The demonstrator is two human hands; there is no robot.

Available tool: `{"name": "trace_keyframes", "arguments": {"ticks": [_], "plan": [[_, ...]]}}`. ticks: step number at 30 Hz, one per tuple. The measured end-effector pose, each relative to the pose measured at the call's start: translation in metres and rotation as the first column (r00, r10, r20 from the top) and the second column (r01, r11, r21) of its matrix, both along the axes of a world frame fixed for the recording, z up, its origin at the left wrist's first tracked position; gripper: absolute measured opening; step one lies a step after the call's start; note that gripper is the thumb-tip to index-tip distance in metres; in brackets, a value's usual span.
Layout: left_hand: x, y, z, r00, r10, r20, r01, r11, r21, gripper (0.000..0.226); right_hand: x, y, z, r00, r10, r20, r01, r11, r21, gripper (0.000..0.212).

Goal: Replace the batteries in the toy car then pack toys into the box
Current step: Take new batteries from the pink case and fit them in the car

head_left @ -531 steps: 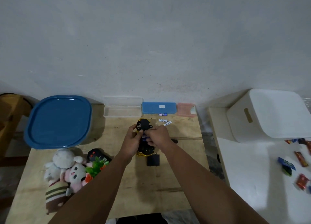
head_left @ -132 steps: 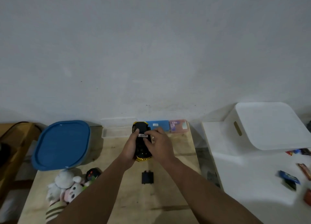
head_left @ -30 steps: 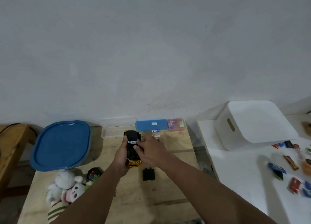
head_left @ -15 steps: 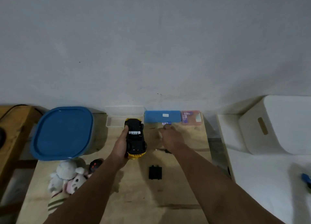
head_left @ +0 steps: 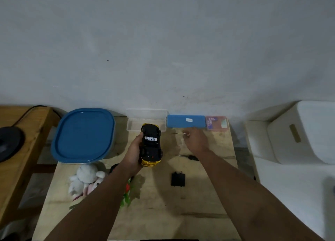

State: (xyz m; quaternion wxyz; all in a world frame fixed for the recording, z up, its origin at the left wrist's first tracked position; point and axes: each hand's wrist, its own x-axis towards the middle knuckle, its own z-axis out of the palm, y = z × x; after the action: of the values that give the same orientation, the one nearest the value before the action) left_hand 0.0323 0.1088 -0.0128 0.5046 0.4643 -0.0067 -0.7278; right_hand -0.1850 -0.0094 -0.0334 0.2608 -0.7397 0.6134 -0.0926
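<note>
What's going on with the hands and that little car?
Left hand grips upturned toy car. Right hand reaching near blue case. Battery cover off, on table.

Tabletop point(head_left: 159, 213) in front of me: pale plywood, butted against the wall. Back left corner: container with a blue lid point(head_left: 83, 134). Along the back edge, left to right: open clear plastic case point(head_left: 135, 127), blue case point(head_left: 185, 121), pink case point(head_left: 216, 123), each just beside the next. Mid-right: a screwdriver point(head_left: 189, 157) lies flat. Nearer me, centre: the black battery cover point(head_left: 178, 179), lying flat, apart from the screwdriver. Left side: a heap of plush toys point(head_left: 85, 181), white and pink, with a green and red toy point(head_left: 127, 195) just beside it, partly hidden by my left forearm. Something small and dark near the plush heap is mostly hidden; cannot identify.
</note>
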Motion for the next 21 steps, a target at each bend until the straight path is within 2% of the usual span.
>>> {"name": "trace_keyframes", "arguments": {"ticks": [2, 4, 6, 7, 11, 16, 21], "plan": [[0.004, 0.004, 0.011, 0.998, -0.055, 0.028, 0.055, 0.998, -0.008, 0.052, 0.019, 0.007, 0.033, 0.949, -0.052, 0.311, 0.054, 0.999, 0.001, 0.019], [0.007, 0.006, 0.024, 0.987, -0.139, 0.087, 0.141, 0.99, -0.021, 0.052, 0.04, 0.016, 0.07, 0.83, -0.074, 0.553, 0.08, 0.997, 0.014, 0.016], [0.009, 0.008, 0.04, 0.971, -0.19, 0.146, 0.195, 0.981, -0.023, 0.056, 0.06, 0.03, 0.102, 0.722, -0.03, 0.691, 0.024, 1.0, 0.019, 0.015], [0.01, 0.009, 0.046, 0.966, -0.198, 0.168, 0.204, 0.979, -0.019, 0.059, 0.067, 0.038, 0.115, 0.708, 0.019, 0.706, -0.034, 0.999, 0.007, 0.015], [0.011, 0.014, 0.069, 0.95, -0.232, 0.207, 0.243, 0.969, -0.03, 0.058, 0.078, 0.071, 0.139, 0.77, 0.214, 0.601, -0.192, 0.976, -0.101, 0.018], [0.015, 0.026, 0.087, 0.941, -0.272, 0.201, 0.286, 0.957, -0.042, 0.055, 0.074, 0.097, 0.14, 0.804, 0.25, 0.539, -0.173, 0.967, -0.19, 0.018], [0.01, 0.033, 0.09, 0.934, -0.303, 0.189, 0.316, 0.948, -0.044, 0.059, 0.073, 0.114, 0.135, 0.889, 0.346, 0.3, -0.216, 0.895, -0.39, 0.018]]}}
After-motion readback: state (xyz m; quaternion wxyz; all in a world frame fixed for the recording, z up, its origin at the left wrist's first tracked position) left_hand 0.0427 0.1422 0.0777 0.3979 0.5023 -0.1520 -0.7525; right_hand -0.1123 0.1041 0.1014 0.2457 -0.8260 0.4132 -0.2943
